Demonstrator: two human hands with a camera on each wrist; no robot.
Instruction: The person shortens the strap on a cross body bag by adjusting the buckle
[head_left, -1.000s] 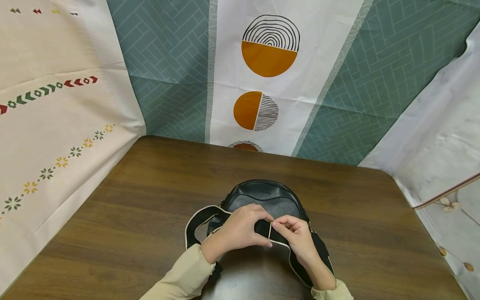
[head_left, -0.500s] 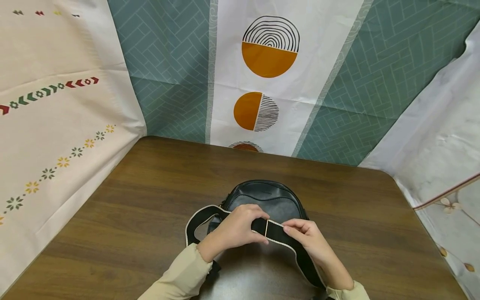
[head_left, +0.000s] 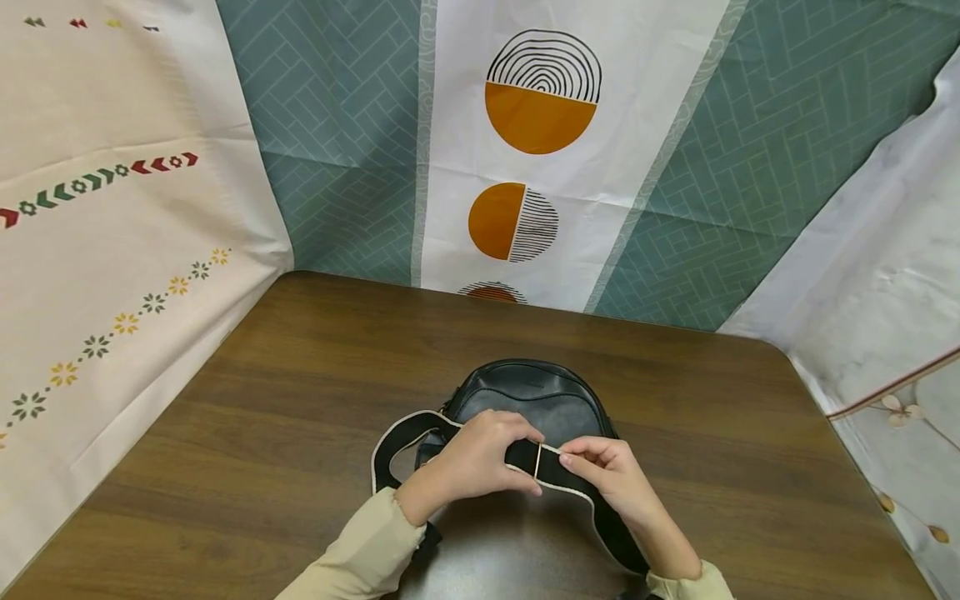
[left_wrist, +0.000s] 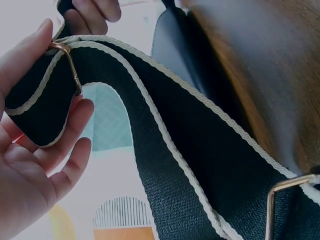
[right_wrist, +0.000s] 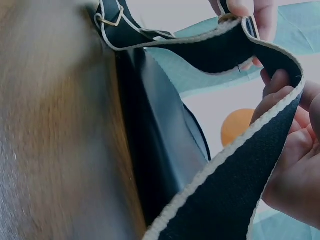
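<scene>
A black bag (head_left: 540, 398) with a rounded top lies on the table behind both hands. In front of it runs its wide black strap (head_left: 557, 472) with cream edging. My left hand (head_left: 480, 457) grips the strap at a thin gold slider buckle (head_left: 537, 460), thumb and fingertips at the buckle's two ends. Just right of the buckle, my right hand (head_left: 611, 482) pinches the strap's upper edge between thumb and fingers. In the left wrist view, doubled strap passes through the buckle (left_wrist: 71, 65). A second gold ring (left_wrist: 272, 200) shows lower on the strap there.
The brown wooden table (head_left: 300, 400) extends around the bag. A loop of strap (head_left: 384, 454) bends out at the bag's left side. Patterned cloths (head_left: 352, 167) hang behind the table and along both sides.
My right hand has moved from the buckle's edge a little to the right along the strap, exposing a stretch of it. The left hand stays at the buckle, nearly unmoved.
</scene>
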